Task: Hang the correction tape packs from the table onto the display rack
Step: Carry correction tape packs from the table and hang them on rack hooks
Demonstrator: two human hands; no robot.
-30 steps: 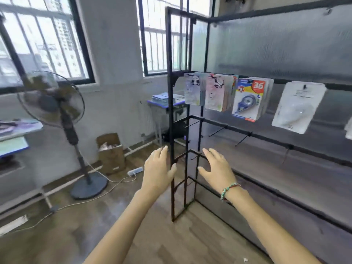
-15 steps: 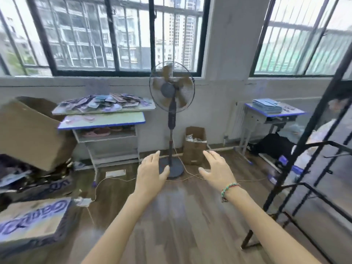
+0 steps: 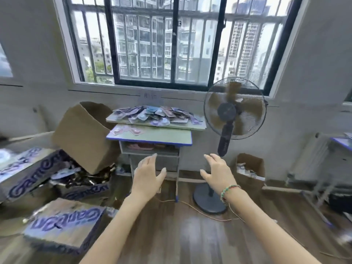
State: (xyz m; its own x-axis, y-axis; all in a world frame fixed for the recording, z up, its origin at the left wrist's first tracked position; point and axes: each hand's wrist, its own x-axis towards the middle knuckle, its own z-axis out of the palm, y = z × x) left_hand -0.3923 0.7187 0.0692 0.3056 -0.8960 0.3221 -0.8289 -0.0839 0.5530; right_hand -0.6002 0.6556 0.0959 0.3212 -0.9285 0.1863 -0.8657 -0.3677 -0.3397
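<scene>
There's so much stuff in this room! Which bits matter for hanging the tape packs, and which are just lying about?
Part of the job:
- correction tape packs heaped on the table
- left hand and right hand, both empty, fingers spread

Just lying about:
- standing fan
- tipped cardboard box
- printed cartons
- small box by the wall

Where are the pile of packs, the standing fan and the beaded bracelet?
pile of packs [image 3: 152, 115], head view, middle of the heap.
standing fan [image 3: 226, 109], head view, dark hub.
beaded bracelet [image 3: 228, 189], head view, beads on the right wrist.
</scene>
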